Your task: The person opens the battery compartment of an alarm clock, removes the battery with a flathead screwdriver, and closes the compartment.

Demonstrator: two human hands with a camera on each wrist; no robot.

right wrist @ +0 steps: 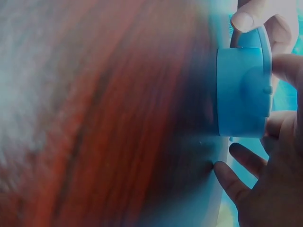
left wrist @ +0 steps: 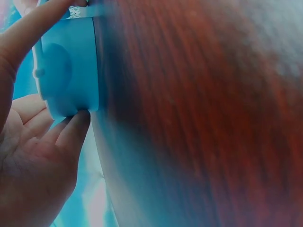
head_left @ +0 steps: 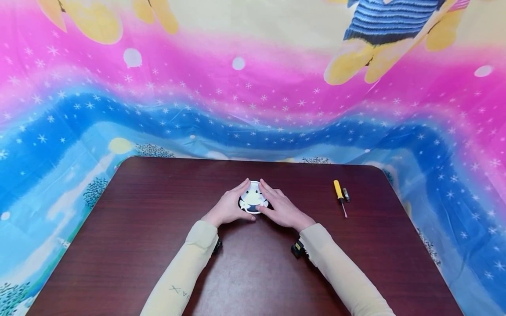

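Note:
A round white case [head_left: 252, 197] with a cartoon face on its top sits on the table between the two hands. Its smooth side wall [left wrist: 78, 52] looks blue-tinted in the wrist views, with a thin rim round its upper edge. The left hand [head_left: 228, 208] holds it from the left, fingers curved along the far side and thumb at the front. From the right, the right hand [head_left: 283, 209] grips it, thumb lying over the lower part of the face. In the right wrist view, two fingers [right wrist: 232, 182] of the right hand stand away from the case.
A yellow-handled screwdriver [head_left: 337, 192] lies to the right on the dark wooden table [head_left: 158, 188], a small dark battery [head_left: 346, 194] beside its handle. A colourful cartoon-printed cloth [head_left: 253, 105] hangs behind the table's far edge.

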